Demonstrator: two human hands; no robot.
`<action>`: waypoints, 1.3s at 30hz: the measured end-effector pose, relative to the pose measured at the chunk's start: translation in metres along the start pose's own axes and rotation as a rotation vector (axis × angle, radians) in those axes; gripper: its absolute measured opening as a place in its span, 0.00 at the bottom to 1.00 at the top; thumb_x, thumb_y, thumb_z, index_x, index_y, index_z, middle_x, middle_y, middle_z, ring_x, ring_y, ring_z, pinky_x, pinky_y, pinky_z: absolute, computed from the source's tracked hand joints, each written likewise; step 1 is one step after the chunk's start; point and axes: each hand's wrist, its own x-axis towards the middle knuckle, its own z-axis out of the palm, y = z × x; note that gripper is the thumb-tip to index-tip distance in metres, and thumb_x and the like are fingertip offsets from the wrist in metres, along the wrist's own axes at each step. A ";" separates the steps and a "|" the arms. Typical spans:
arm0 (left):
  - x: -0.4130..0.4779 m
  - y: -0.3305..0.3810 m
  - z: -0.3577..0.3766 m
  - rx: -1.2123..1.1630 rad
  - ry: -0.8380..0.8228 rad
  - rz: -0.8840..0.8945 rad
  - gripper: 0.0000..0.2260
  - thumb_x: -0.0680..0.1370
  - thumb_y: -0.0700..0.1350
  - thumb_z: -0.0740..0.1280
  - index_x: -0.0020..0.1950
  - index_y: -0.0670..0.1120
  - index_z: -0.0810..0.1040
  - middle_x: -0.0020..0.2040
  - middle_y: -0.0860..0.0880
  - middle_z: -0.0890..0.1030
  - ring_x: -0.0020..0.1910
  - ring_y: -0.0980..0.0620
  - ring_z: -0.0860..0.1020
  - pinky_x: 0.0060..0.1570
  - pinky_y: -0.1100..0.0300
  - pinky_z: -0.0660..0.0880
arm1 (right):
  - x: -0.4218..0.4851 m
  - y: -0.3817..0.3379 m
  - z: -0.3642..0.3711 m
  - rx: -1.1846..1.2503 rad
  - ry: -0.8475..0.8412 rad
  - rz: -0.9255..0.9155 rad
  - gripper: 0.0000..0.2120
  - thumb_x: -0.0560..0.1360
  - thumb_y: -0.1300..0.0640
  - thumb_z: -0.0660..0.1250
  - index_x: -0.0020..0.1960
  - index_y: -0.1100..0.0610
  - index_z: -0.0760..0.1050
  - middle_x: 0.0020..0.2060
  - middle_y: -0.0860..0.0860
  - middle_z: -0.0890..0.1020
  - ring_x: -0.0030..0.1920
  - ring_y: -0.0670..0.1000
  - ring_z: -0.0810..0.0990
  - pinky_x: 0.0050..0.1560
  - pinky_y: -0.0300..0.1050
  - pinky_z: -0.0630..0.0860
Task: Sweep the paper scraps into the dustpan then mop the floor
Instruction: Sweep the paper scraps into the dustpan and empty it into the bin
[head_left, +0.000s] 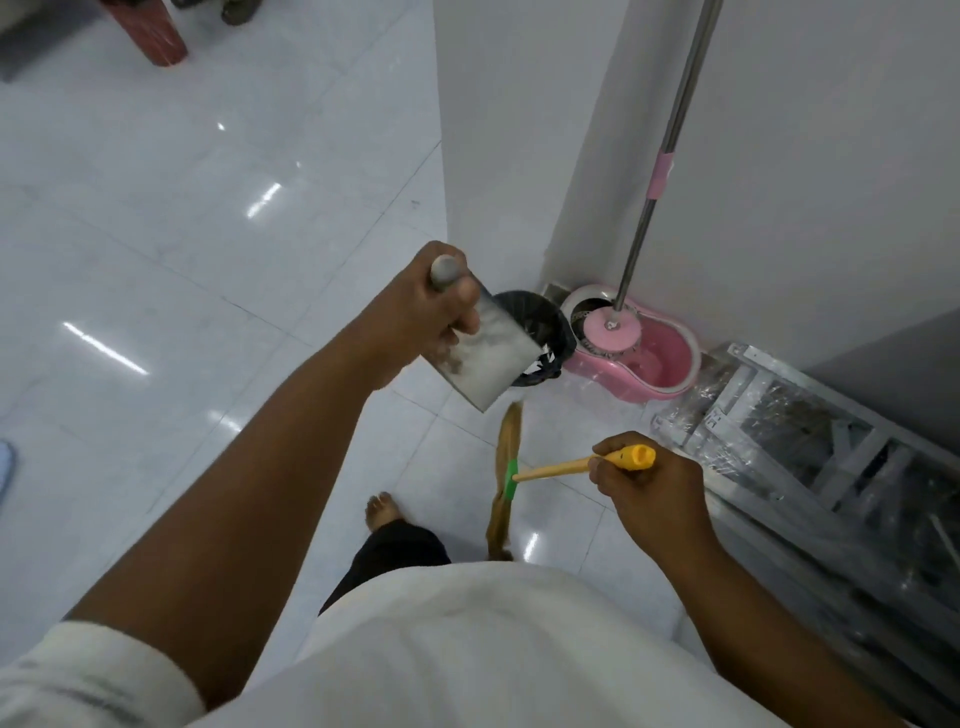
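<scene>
left hand (426, 306) grips the dustpan (485, 345) by its handle, tilted above the bin (545, 332); right hand (644, 488) clasps the broom (558, 467) at its handle end. both look light and stiff. the mop (610, 327) stands in its bucket (670, 364) in the floor's corner

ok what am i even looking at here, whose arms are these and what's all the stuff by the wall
There is one picture, taken by a camera worn on a person's head, looking down at their own arms, white shirt and bare foot. No robot is involved.

The left hand holds a metal dustpan by its handle, tilted over a black-lined bin. The right hand grips the yellow handle of a broom, whose brown bristles hang down towards the white tiled floor.

In the corner stands a pink mop bucket with the mop resting in it, its metal pole leaning up the wall. Beside it lies something metal wrapped in clear plastic.
</scene>
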 end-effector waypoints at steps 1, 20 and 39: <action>0.006 -0.005 -0.007 0.043 0.051 0.003 0.18 0.71 0.62 0.71 0.49 0.52 0.69 0.39 0.48 0.78 0.40 0.51 0.80 0.43 0.50 0.78 | 0.003 -0.003 0.003 -0.006 -0.016 0.000 0.09 0.71 0.58 0.72 0.44 0.44 0.79 0.35 0.44 0.84 0.38 0.47 0.84 0.42 0.54 0.82; -0.088 -0.137 -0.225 0.526 0.644 -0.301 0.13 0.80 0.55 0.65 0.43 0.47 0.71 0.40 0.48 0.79 0.41 0.50 0.77 0.42 0.58 0.73 | 0.092 -0.152 0.140 -0.130 -0.338 -0.295 0.05 0.72 0.47 0.70 0.47 0.44 0.80 0.37 0.42 0.84 0.40 0.44 0.84 0.42 0.53 0.82; -0.254 -0.191 -0.312 0.283 1.268 -0.499 0.10 0.82 0.51 0.61 0.44 0.47 0.69 0.41 0.48 0.76 0.42 0.48 0.77 0.45 0.50 0.76 | 0.111 -0.342 0.364 -0.120 -0.843 -0.828 0.12 0.77 0.37 0.61 0.46 0.43 0.76 0.35 0.40 0.83 0.34 0.42 0.83 0.38 0.45 0.80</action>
